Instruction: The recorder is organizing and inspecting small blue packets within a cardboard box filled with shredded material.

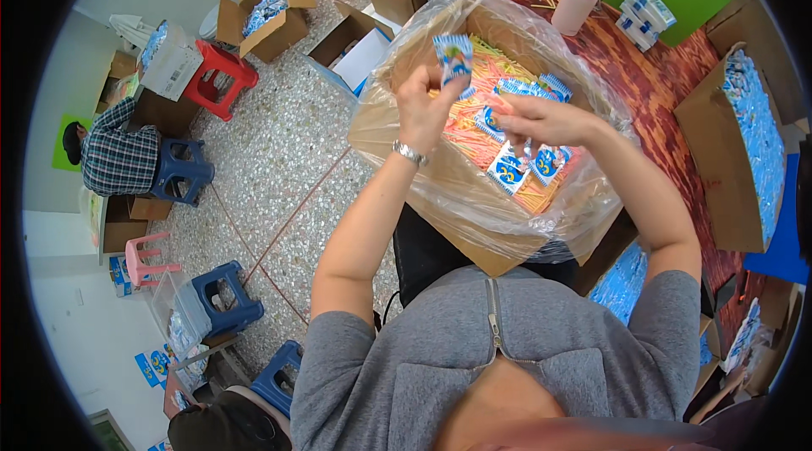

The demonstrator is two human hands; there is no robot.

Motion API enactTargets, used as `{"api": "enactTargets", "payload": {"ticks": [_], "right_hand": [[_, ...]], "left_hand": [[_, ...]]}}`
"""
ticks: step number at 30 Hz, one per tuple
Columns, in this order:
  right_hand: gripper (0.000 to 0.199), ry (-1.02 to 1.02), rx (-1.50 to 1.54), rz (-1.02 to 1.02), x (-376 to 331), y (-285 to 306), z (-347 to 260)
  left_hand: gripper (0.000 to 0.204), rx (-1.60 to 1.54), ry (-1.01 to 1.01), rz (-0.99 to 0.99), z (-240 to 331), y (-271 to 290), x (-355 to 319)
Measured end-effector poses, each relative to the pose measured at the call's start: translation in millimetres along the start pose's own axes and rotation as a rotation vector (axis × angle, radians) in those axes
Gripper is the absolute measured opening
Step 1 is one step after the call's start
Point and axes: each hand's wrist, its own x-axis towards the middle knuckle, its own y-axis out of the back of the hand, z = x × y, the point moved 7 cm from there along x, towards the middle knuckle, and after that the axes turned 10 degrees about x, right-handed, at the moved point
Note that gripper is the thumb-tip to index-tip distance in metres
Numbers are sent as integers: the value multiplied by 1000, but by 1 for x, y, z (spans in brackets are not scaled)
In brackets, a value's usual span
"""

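Note:
My left hand [422,109], with a metal watch on its wrist, pinches a small blue-and-white packet [454,55] upright above a cardboard box [404,71]. To its right, my right hand [545,120] reaches over the same box with its fingers drawn together; what lies between the fingertips is blurred. Thin pink, orange and yellow sticks [534,196] fill the box, which is lined with a clear plastic bag [381,136]. Several more blue-and-white packets [508,168] lie on top of the sticks, some just under my right hand.
A pink bottle [580,0] stands on the red-brown table [630,71] beyond the box. Boxes of blue packets [748,138] stand at the right and at the far left. A red stool [222,79] is on the speckled floor. Another person [123,147] sits at the left.

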Motion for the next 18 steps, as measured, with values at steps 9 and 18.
{"api": "enactTargets", "payload": {"ticks": [9,18], "right_hand": [[21,277,-716,226,-34,-2,-106],[23,516,-839,296,-26,-1,-105]], "left_hand": [[18,46,-103,-35,20,5,-33],[13,11,-173,18,30,11,-35]]}}
